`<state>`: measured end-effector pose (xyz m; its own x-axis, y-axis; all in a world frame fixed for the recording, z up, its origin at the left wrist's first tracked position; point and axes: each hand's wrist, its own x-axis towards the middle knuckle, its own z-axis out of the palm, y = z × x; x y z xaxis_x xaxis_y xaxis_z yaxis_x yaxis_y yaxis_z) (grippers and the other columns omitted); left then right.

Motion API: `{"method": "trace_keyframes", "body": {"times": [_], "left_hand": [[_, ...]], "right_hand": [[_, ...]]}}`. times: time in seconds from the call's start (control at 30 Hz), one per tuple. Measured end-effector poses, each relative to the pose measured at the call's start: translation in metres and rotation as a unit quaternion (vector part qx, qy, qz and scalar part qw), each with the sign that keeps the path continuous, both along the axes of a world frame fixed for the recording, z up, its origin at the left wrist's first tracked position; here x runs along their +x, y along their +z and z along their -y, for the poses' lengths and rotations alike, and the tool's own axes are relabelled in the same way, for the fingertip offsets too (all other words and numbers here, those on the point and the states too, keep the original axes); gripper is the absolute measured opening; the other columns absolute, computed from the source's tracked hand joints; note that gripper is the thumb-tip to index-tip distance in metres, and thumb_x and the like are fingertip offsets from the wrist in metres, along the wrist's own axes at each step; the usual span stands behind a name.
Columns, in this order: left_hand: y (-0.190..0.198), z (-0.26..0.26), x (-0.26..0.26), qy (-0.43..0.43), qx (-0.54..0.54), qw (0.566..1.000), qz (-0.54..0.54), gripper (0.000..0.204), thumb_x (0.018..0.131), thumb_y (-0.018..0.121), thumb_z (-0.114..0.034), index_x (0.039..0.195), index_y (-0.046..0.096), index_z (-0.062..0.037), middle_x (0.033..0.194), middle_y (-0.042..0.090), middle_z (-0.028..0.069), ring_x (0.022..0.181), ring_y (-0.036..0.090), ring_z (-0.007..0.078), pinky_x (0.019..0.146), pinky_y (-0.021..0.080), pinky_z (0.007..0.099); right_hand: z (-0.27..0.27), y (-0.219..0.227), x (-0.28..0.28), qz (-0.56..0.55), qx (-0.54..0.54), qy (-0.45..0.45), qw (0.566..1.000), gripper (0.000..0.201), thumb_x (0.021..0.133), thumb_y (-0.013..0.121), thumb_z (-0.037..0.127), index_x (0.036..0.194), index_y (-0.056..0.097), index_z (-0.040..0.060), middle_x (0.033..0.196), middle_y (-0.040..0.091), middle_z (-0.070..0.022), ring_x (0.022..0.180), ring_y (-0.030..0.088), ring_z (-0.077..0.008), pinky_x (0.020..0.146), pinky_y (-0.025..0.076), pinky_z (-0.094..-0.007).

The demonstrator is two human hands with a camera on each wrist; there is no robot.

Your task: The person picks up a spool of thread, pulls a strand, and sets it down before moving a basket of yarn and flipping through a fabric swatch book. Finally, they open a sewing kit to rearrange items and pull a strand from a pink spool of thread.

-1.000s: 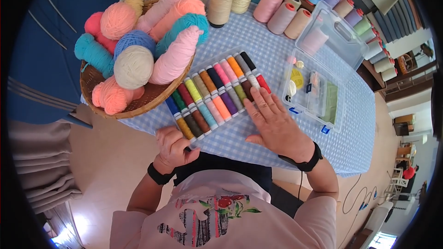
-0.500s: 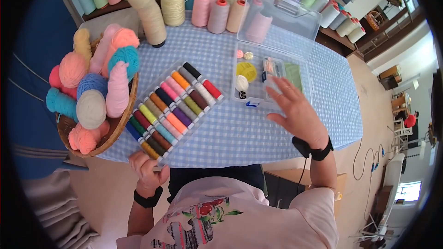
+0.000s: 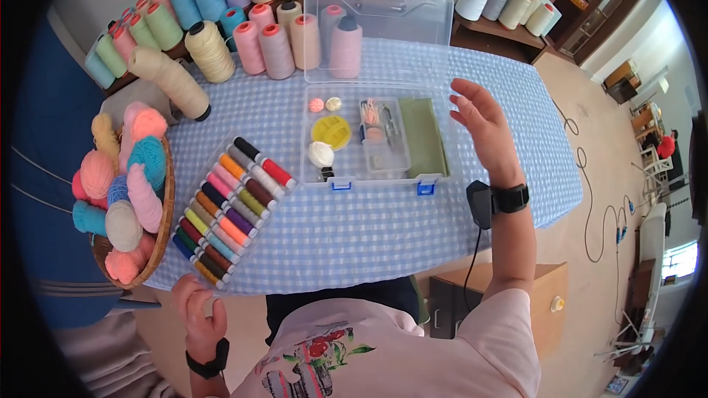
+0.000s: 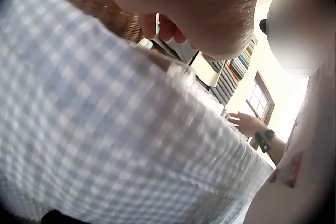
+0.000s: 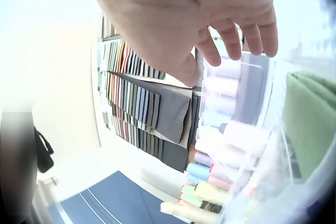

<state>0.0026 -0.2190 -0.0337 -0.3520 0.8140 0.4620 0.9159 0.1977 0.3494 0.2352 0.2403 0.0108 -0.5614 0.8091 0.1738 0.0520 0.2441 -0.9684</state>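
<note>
My right hand (image 3: 483,133) is raised beside the right side of a clear plastic case (image 3: 369,180), fingers loosely bent and holding nothing. The case's clear lid (image 3: 435,11) stands up at the back. Inside lie a yellow round piece (image 3: 330,133), a white yarn ball (image 3: 321,154), a smaller clear box (image 3: 389,155) and a folded green cloth (image 3: 424,136). My left hand (image 3: 198,313) hangs at the table's front edge with slack, curled fingers and nothing in them. Just past its fingertips lies a slanted set of colored thread spools (image 3: 240,217) in two rows.
At the left is a wicker basket (image 3: 164,239) heaped with yarn. A tall beige cone (image 3: 173,85) and a cream cone (image 3: 209,51) stand behind it. Many thread cones (image 3: 273,51) line the back. A blue checked cloth (image 3: 369,250) covers the table.
My right hand has lifted off the thread set and moved right to the case. My left hand has drawn away from the thread set's near corner. The head view has swung right.
</note>
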Motion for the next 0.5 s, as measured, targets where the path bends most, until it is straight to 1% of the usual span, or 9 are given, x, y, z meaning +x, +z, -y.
{"method": "trace_keyframes", "body": {"times": [0.03,0.1,0.13,0.2,0.23,0.27,0.3,0.4,0.5], "left_hand": [[0.012,-0.005,0.002,0.003,-0.012,1.0,-0.025,0.025,0.076,0.059,-0.005,0.099,0.049,-0.0036,0.106,0.047,0.0162,0.101,0.048,0.0366,0.087,0.039,0.0479],[0.034,-0.021,0.007,0.012,-0.026,0.998,-0.053,0.027,0.073,0.057,-0.001,0.098,0.049,-0.0042,0.106,0.047,0.0166,0.1,0.049,0.0364,0.087,0.039,0.0475],[0.046,-0.033,0.011,-0.007,-0.025,0.997,-0.066,0.026,0.072,0.058,-0.001,0.096,0.05,-0.0044,0.106,0.048,0.0166,0.1,0.049,0.0366,0.087,0.039,0.0474],[0.058,-0.057,0.014,-0.048,-0.012,0.995,-0.09,0.022,0.069,0.059,-0.002,0.09,0.053,-0.0051,0.107,0.049,0.0163,0.1,0.051,0.037,0.086,0.04,0.0466],[0.064,-0.072,0.015,-0.038,-0.016,0.995,-0.092,0.022,0.069,0.059,-0.002,0.09,0.053,-0.0051,0.107,0.049,0.0163,0.1,0.051,0.037,0.086,0.04,0.0466],[0.071,-0.09,0.018,-0.077,-0.022,0.994,-0.08,0.025,0.067,0.063,-0.002,0.09,0.055,-0.0058,0.108,0.05,0.015,0.101,0.051,0.0363,0.084,0.041,0.0449],[0.078,-0.109,0.021,-0.116,-0.027,0.99,-0.068,0.028,0.065,0.067,-0.002,0.09,0.057,-0.0065,0.108,0.051,0.0137,0.102,0.051,0.0356,0.083,0.042,0.0431],[0.088,-0.171,0.023,-0.186,-0.036,0.98,-0.07,0.029,0.065,0.07,-0.003,0.091,0.058,-0.0055,0.109,0.052,0.0136,0.102,0.051,0.0345,0.085,0.042,0.0436],[0.091,-0.227,0.02,-0.245,-0.053,0.968,-0.025,0.03,0.069,0.068,-0.005,0.096,0.057,-0.0046,0.112,0.05,0.0134,0.105,0.049,0.035,0.09,0.041,0.0439]], "right_hand": [[-0.007,-0.01,0.0,-0.003,-0.001,0.002,1.0,0.039,0.092,0.055,0.022,0.124,0.051,-0.0001,0.119,0.056,-0.0081,0.109,0.052,-0.0184,0.093,0.04,-0.031],[-0.022,-0.029,-0.003,-0.053,-0.09,-0.015,0.994,0.039,0.092,0.055,0.024,0.123,0.051,0.0004,0.113,0.057,-0.0057,0.104,0.052,-0.0158,0.091,0.039,-0.0292],[-0.017,-0.025,-0.006,-0.071,-0.152,-0.044,0.985,0.039,0.092,0.055,0.023,0.123,0.051,0.0012,0.111,0.056,-0.0044,0.1,0.051,-0.0142,0.089,0.039,-0.0281],[-0.021,-0.029,0.0,-0.059,-0.176,-0.026,0.982,0.039,0.092,0.055,0.023,0.123,0.05,0.0014,0.113,0.055,-0.0051,0.101,0.05,-0.0141,0.088,0.04,-0.0279],[-0.022,-0.033,0.003,-0.043,-0.199,-0.016,0.979,0.039,0.092,0.055,0.023,0.124,0.05,0.0016,0.115,0.054,-0.0058,0.103,0.05,-0.014,0.086,0.04,-0.0277],[-0.023,-0.037,0.004,-0.032,-0.218,0.004,0.975,0.04,0.09,0.056,0.019,0.125,0.048,0.0008,0.12,0.051,-0.0091,0.107,0.048,-0.0159,0.086,0.043,-0.0312],[-0.019,-0.04,0.002,-0.033,-0.221,0.013,0.975,0.04,0.09,0.056,0.019,0.125,0.048,0.0008,0.12,0.051,-0.0091,0.107,0.048,-0.0159,0.086,0.043,-0.0312],[-0.005,-0.051,-0.009,0.022,-0.011,-0.032,0.999,0.051,0.085,0.059,0.011,0.131,0.039,-0.0009,0.125,0.048,-0.0156,0.105,0.051,-0.0226,0.087,0.045,-0.0347],[-0.004,-0.053,-0.009,0.033,0.024,-0.056,0.998,0.054,0.083,0.059,0.01,0.131,0.039,-0.0007,0.124,0.047,-0.016,0.102,0.051,-0.0225,0.085,0.046,-0.0326]]}}
